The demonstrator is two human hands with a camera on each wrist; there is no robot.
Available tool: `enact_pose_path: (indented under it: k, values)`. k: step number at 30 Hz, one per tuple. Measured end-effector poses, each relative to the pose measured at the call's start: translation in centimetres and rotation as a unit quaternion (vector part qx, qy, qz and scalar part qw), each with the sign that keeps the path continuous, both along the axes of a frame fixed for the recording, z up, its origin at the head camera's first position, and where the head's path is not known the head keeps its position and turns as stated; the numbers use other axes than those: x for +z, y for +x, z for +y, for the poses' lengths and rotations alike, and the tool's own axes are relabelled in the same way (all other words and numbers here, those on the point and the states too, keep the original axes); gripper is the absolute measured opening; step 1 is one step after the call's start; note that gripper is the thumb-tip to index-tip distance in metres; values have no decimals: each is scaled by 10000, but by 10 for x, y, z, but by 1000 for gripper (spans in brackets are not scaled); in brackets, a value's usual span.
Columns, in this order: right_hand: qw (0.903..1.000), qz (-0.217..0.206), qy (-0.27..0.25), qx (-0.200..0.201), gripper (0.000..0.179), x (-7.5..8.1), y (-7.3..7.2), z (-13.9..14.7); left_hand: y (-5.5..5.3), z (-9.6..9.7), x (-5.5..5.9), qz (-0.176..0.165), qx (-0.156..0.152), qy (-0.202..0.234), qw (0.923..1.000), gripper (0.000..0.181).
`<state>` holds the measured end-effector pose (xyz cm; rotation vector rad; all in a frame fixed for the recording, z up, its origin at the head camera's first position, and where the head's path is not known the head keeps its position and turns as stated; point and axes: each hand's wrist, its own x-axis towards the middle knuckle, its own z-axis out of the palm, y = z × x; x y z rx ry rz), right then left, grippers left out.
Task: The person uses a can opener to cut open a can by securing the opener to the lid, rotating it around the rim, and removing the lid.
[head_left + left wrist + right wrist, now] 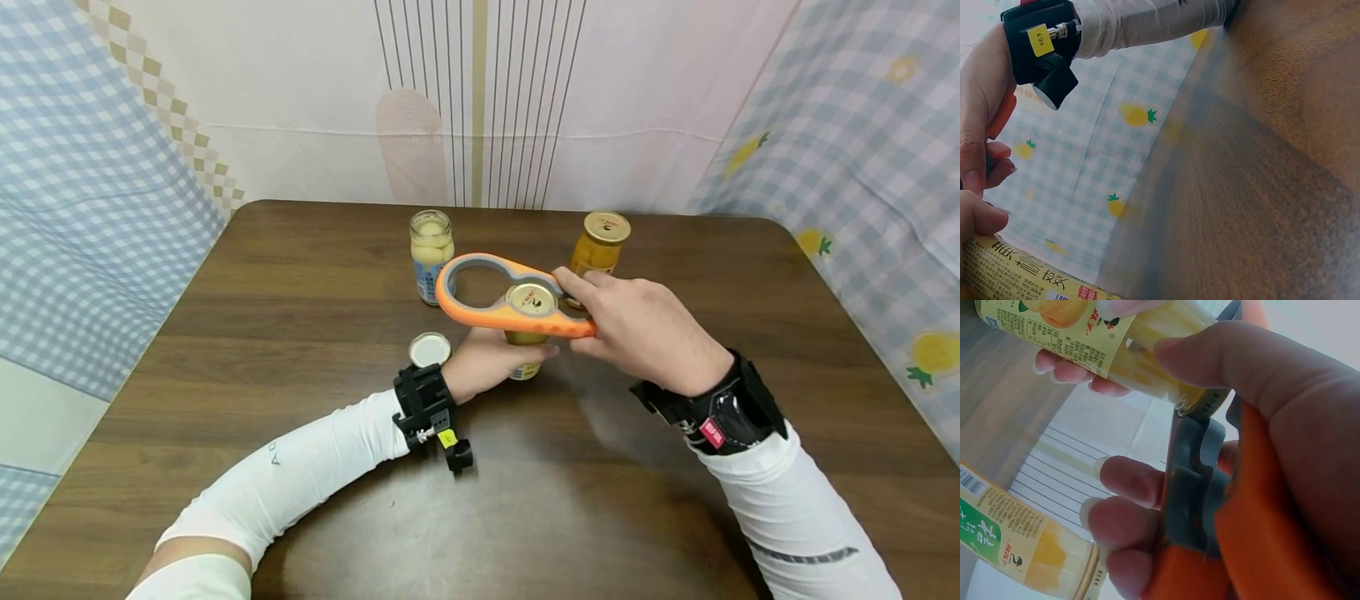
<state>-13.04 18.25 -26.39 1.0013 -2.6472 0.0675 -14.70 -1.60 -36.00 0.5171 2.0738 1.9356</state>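
One right hand (641, 329), curled, grips orange-and-grey plastic opener (517, 322) around gold-lidded, yellow-labelled glass jar (531, 297); left hand (483, 362) clasps jar (fingers partly hidden, head view).

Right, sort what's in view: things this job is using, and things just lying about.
In use:
orange opener, held in the right hand at the jar's lid
yellow-labelled jar, held in the left hand

Apparently just lying about, for now:
open jar with pale contents
loose lid
closed jar with orange contents
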Motion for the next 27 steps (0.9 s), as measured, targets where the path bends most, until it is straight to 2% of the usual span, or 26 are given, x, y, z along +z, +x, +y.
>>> enact_pose_path:
  k: [4,10,15,22,27]
  values:
    - [10000,5,-22,48,59,0,0,1,-1,0,0,103,-88,64,9999,60]
    - [9999,-86,-51,68,59,-1,-1,2,0,0,-2,-64,6,-167,9998,55]
    - [9998,-177,-63,60,61,0,-2,2,-1,0,-2,-15,-15,-71,10000,54]
    - [9995,-305,-23,20,60,2,-3,3,-2,-1,-3,151,-376,376,9985,64]
    - [9988,-488,20,-57,61,2,-3,3,-2,-1,-3,72,-588,647,9961,61]
